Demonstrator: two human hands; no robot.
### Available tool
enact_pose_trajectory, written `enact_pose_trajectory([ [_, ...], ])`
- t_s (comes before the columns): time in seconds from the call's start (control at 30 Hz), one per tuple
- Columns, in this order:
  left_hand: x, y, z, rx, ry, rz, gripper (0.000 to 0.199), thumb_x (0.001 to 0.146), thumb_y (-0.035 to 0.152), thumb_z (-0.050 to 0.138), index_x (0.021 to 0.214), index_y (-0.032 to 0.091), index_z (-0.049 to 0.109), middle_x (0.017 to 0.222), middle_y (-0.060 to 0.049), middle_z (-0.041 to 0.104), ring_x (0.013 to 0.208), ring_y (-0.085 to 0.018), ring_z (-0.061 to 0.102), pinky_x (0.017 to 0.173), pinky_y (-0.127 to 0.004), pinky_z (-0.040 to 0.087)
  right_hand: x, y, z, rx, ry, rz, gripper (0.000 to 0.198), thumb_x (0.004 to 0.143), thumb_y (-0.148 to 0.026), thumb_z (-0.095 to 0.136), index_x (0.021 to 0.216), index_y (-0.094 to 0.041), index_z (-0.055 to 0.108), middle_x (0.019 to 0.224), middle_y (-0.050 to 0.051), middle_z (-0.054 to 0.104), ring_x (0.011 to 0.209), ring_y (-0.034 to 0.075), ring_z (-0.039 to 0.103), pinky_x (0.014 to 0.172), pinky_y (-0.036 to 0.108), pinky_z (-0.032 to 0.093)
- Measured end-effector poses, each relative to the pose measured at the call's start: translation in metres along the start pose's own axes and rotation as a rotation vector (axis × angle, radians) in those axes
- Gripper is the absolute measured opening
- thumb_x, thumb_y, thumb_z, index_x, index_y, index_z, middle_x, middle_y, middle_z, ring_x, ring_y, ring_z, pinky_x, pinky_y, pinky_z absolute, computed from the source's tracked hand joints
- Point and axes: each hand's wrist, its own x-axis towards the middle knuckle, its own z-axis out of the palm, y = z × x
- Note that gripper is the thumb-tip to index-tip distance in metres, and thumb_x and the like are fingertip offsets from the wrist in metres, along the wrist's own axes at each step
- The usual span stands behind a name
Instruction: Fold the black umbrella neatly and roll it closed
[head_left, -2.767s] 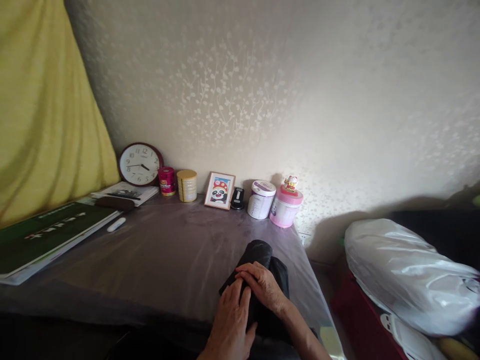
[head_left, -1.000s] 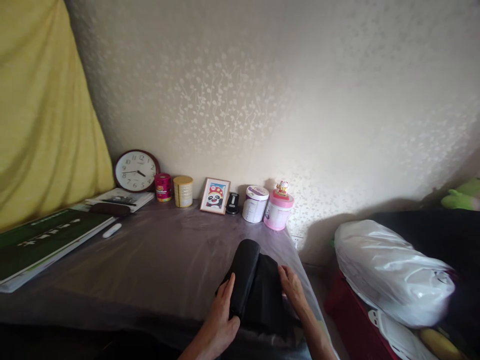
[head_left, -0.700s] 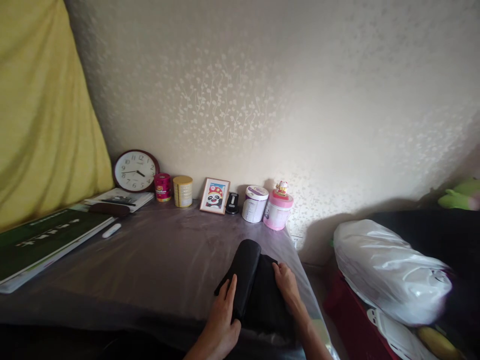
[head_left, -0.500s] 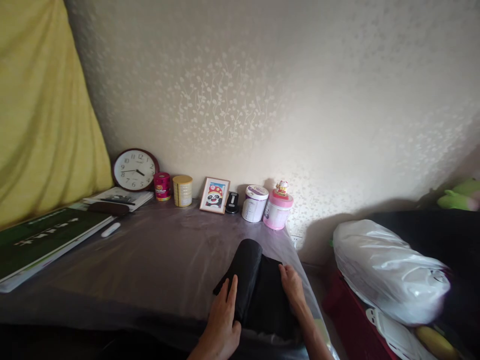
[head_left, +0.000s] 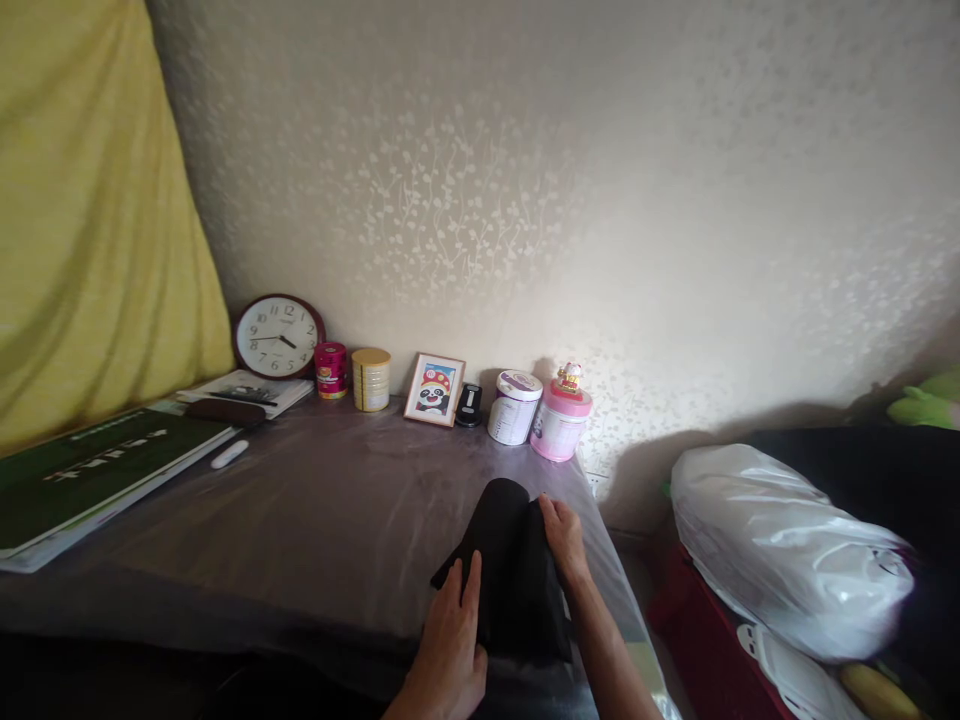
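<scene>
A folded black cloth (head_left: 501, 560) lies near the front right of the table, with a rounded, bulging fold along its left part. My left hand (head_left: 454, 640) rests against the left side of this fold, fingers stretched out and the thumb low beside it. Pinched between the fingers of my right hand (head_left: 564, 538) is the upper edge of the cloth's right flap, which is raised off the table. What lies inside the folds is hidden.
Along the wall stand a clock (head_left: 280, 337), a red can (head_left: 331, 371), a yellow tin (head_left: 371, 381), a picture frame (head_left: 434, 390), a white tub (head_left: 514, 408) and a pink tub (head_left: 560, 424). A green book (head_left: 105, 470) lies left. A white plastic bag (head_left: 784, 545) sits beyond the table's right edge.
My right hand has lifted the cloth's right flap and carried it left and up, toward the bulging fold. My left hand has stayed against the fold. The view has shifted slightly.
</scene>
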Motion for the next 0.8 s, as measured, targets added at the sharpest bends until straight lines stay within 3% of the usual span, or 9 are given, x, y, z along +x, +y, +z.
enact_pose_trajectory([
  [0.17, 0.002, -0.001, 0.003, 0.03, 0.008, -0.015, 0.091, 0.062, -0.002, 0.047, 0.141, 0.01, 0.003, 0.149, -0.019, 0.013, 0.136, -0.025, 0.02, 0.108, -0.034, 0.024, 0.004, -0.014, 0.025, 0.03, -0.013, 0.059, 0.039, 0.078, -0.048, 0.044, 0.071, -0.015, 0.063, 0.067, 0.009, 0.068, 0.067, 0.022, 0.064, 0.057, 0.026, 0.044],
  [0.3, 0.004, -0.002, 0.003, 0.041, 0.024, -0.004, 0.089, 0.058, 0.001, 0.048, 0.14, 0.007, 0.017, 0.148, -0.017, 0.018, 0.135, -0.024, 0.022, 0.109, -0.032, 0.022, 0.003, -0.019, 0.045, 0.037, -0.079, 0.09, 0.032, 0.083, -0.042, 0.041, 0.08, -0.015, 0.06, 0.053, 0.004, 0.062, 0.047, 0.018, 0.061, 0.045, 0.025, 0.043],
  [0.43, 0.004, -0.001, -0.001, 0.033, 0.043, 0.035, 0.087, 0.054, 0.004, 0.047, 0.138, 0.01, 0.024, 0.145, -0.013, 0.028, 0.129, -0.022, 0.034, 0.107, -0.029, 0.024, 0.0, -0.021, 0.057, 0.028, -0.15, 0.084, 0.025, 0.085, -0.036, 0.039, 0.086, -0.015, 0.053, 0.047, -0.002, 0.057, 0.036, 0.015, 0.056, 0.038, 0.023, 0.039],
  [0.67, 0.004, -0.009, 0.003, 0.046, 0.06, 0.031, 0.081, 0.058, 0.008, 0.046, 0.137, 0.007, 0.025, 0.142, -0.012, 0.036, 0.132, -0.022, 0.03, 0.107, -0.029, 0.024, -0.012, -0.029, 0.053, -0.07, -0.236, -0.058, 0.017, 0.086, -0.031, 0.04, 0.079, -0.02, 0.052, 0.053, -0.005, 0.06, 0.042, 0.01, 0.056, 0.049, 0.02, 0.039],
  [0.8, 0.001, -0.02, 0.002, 0.054, 0.027, 0.028, 0.073, 0.067, 0.015, 0.047, 0.135, 0.004, 0.024, 0.139, -0.016, 0.04, 0.128, -0.021, 0.037, 0.106, -0.029, 0.029, -0.025, -0.031, 0.05, -0.168, -0.264, -0.228, 0.018, 0.087, -0.029, 0.038, 0.086, -0.022, 0.054, 0.069, -0.002, 0.068, 0.063, 0.013, 0.064, 0.06, 0.022, 0.042],
])
